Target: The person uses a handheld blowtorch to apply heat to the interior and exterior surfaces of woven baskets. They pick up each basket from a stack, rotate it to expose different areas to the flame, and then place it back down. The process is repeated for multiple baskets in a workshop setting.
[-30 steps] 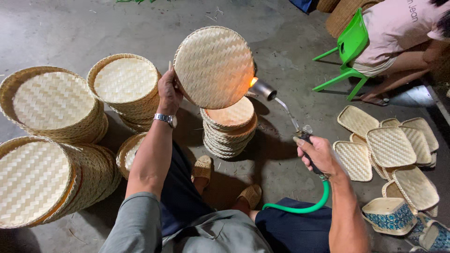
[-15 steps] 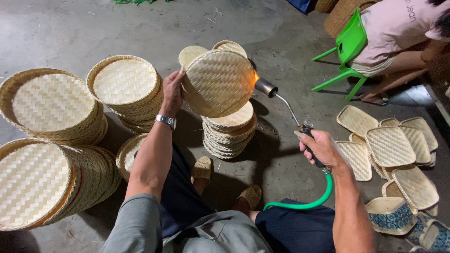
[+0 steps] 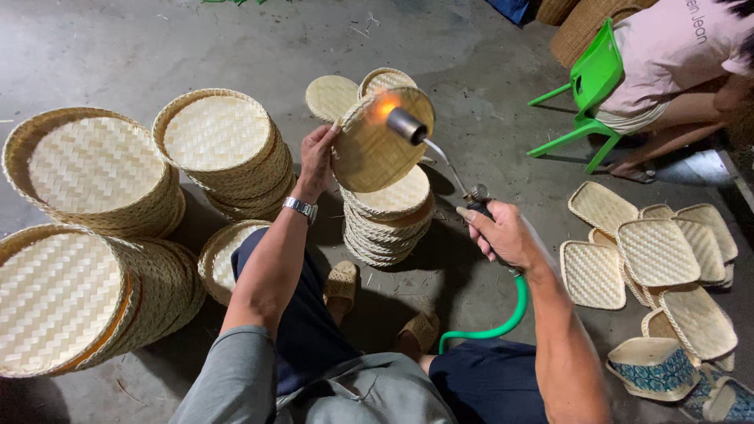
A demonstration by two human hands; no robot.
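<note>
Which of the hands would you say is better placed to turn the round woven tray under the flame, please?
Left: the left hand already grips the round woven tray by its rim, while the right hand holds the torch.

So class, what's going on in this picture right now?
A seated person holds a round woven tray tilted up in the left hand. The right hand grips a gas torch fed by a green hose, and its flame plays on the tray's inner face near the rim. Below sits a stack of round trays, with more stacks to the left and rectangular trays to the right. Another person sits by a green chair.
</note>
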